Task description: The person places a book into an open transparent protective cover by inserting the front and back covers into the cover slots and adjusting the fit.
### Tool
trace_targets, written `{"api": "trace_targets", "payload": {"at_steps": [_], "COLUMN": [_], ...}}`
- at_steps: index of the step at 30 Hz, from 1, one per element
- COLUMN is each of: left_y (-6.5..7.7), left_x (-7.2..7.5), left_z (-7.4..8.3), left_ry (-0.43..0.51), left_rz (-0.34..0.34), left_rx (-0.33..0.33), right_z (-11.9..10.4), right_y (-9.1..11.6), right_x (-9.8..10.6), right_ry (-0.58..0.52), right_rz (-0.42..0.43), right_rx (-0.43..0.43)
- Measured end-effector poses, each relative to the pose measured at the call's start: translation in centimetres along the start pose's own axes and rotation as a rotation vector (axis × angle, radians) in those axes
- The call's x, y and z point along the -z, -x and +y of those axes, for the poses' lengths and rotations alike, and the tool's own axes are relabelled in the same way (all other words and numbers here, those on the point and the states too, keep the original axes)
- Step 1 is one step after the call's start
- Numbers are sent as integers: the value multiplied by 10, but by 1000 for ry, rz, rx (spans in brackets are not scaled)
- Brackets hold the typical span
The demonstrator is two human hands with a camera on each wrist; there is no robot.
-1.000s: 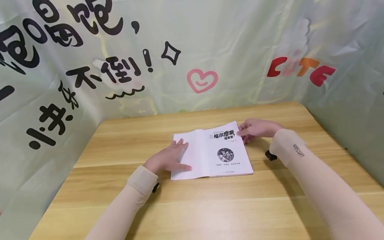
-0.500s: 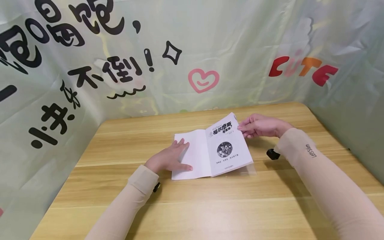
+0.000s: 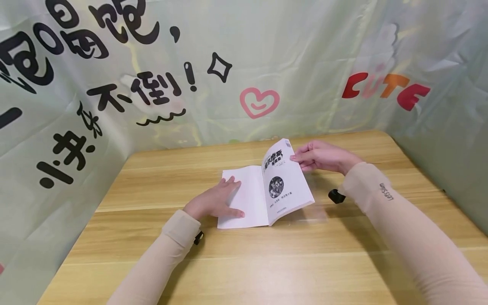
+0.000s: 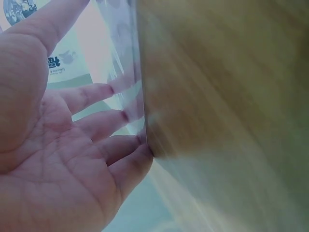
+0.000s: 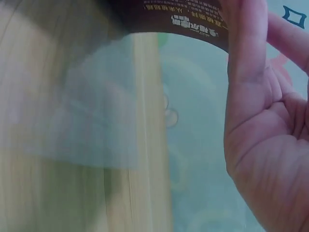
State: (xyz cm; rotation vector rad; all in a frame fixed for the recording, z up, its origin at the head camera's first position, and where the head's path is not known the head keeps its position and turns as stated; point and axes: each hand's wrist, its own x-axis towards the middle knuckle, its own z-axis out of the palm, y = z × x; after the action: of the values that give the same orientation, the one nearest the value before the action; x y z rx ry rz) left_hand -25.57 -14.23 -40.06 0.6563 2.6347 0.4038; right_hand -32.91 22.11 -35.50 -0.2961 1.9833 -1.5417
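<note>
An open paperback book (image 3: 249, 199) lies mid-table, its left page blank white and its right page printed with black Chinese characters and a round picture. My left hand (image 3: 215, 199) rests spread on the left page, fingers straight. The right part of the book is raised and tilted, its outer edge pinched between thumb and fingers of my right hand (image 3: 324, 156). Its dark brown back cover (image 5: 183, 17) curves at the top of the right wrist view. A clear plastic sheet (image 3: 310, 215) shows on the table below the raised part; clear plastic (image 4: 129, 53) also edges the left side.
The wooden table (image 3: 244, 267) spreads around the book. A pale green curtain (image 3: 305, 63) with black characters, a pink heart (image 3: 259, 103) and coloured letters hangs behind it and at both sides. A black wrist camera (image 3: 336, 196) sits under the right cuff.
My right hand has raised the right part of the book off the table and tilted it leftward, uncovering the clear plastic sheet below. The left hand has stayed put.
</note>
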Motion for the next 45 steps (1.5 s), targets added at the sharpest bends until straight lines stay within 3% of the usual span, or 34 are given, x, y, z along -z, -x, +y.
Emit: {"api": "trace_targets", "payload": {"at_steps": [10,14,21,25,33,37,40,45], "left_y": [-1,-2,-5,-6,-4,-6,-7,-7], "left_x": [-2,0,17,23,26,24,23,23], "left_z": [-1,-5,-15,-18,-14,-12,-10,-7], "left_ry": [6,42,52,88,291,426,586,828], "left_rz": [115,111,54,49,220,254,217,66], "left_rx": [-54,-64,-167,-188,-1,43,55,97], "right_z": [-14,-19,-27,-30,-35,-39,-40,-39], "right_y": [-7,-9,-15,-20,-26,-29,-32,-39], "right_x": [-18,-26,-38,-45,-61,-70,-75,-85], "right_ry": [23,35,37,25,26,37,44,37], "right_rz": [31,38,47,56,98,113,127,142], "right_rx": [-18,-11,5,13,10,13,7,14]}}
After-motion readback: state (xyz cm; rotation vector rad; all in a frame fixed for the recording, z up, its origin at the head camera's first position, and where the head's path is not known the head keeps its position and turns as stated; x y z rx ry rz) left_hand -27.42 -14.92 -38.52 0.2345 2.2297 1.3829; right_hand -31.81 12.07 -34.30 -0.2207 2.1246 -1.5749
